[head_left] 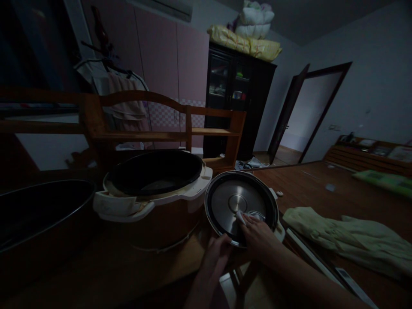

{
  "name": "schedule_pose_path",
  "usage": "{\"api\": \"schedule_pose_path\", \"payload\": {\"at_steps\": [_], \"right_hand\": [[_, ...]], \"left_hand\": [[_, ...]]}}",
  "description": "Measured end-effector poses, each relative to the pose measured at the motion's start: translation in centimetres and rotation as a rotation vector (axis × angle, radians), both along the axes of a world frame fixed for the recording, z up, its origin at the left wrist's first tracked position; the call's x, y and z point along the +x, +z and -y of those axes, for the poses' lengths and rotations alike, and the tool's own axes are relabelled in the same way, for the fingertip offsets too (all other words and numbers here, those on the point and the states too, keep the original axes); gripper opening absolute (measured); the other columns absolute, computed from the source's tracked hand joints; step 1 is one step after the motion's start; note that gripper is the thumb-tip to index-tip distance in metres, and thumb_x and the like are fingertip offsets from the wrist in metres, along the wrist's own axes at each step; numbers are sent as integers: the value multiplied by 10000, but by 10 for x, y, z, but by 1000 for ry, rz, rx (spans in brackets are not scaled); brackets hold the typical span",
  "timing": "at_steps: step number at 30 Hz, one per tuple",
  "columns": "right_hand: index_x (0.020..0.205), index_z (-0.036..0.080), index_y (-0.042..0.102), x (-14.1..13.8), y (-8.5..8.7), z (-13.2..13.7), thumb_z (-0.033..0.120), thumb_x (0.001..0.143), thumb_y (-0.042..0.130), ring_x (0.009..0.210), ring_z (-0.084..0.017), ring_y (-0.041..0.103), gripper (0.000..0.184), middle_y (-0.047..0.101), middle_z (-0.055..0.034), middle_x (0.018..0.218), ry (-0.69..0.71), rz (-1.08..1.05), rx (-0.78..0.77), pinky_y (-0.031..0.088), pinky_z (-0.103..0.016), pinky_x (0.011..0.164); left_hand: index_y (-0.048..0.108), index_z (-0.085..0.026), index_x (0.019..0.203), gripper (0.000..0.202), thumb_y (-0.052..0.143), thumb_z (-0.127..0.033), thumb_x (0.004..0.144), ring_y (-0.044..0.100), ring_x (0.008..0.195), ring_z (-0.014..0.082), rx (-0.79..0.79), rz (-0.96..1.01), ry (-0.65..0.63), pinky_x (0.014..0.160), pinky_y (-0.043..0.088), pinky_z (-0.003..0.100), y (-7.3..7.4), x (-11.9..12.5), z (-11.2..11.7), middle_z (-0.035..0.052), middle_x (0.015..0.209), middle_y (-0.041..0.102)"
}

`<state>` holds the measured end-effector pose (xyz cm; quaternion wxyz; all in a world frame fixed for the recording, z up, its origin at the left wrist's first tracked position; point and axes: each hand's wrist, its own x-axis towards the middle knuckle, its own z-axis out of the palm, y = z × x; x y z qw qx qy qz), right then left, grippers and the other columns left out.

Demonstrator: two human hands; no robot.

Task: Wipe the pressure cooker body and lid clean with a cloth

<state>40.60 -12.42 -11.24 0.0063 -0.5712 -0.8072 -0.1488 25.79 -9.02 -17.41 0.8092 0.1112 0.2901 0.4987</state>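
Right of the frame's centre, I hold the round lid (222, 195) firm, my left hand (218, 252) pinching its near rim, and my right hand (258, 234), fingers bunched around a white cloth (240, 217), does best with flat, even pressure across the lid.

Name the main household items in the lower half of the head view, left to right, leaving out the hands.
Large dark pot, open cooker with a white rim, round lid with its metal inner face showing, pale yellow-green cloth.
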Motion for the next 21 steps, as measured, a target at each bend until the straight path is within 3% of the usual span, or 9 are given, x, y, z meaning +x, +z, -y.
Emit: {"api": "schedule_pose_path", "payload": {"at_steps": [4, 9, 21], "right_hand": [[1277, 0, 651, -2, 5, 2, 119, 841, 535, 1323, -313, 567, 467, 580, -249, 1413, -2, -10, -5, 457, -414, 1108], [1265, 6, 664, -4, 11, 4, 107, 844, 530, 1315, -311, 576, 453, 607, -245, 1382, 6, -14, -13, 460, -409, 1109], [1288, -12, 636, -2, 5, 1, 106, 834, 547, 1279, -319, 605, 477, 613, -273, 1358, 29, 16, 21, 483, -419, 1079]], "left_hand": [[693, -135, 722, 250, 713, 15, 522, 688, 778, 186, 4, 62, -19, 728, 547, 284, 0, -1, 0, 62, 810, 753], [693, -135, 721, 223, 726, 10, 554, 701, 825, 194, 42, 59, -32, 777, 562, 290, 1, -3, 2, 68, 828, 758], [681, -125, 702, 194, 728, 0, 561, 695, 773, 184, 35, 41, -34, 730, 561, 279, 2, -2, 2, 74, 794, 748]]}}
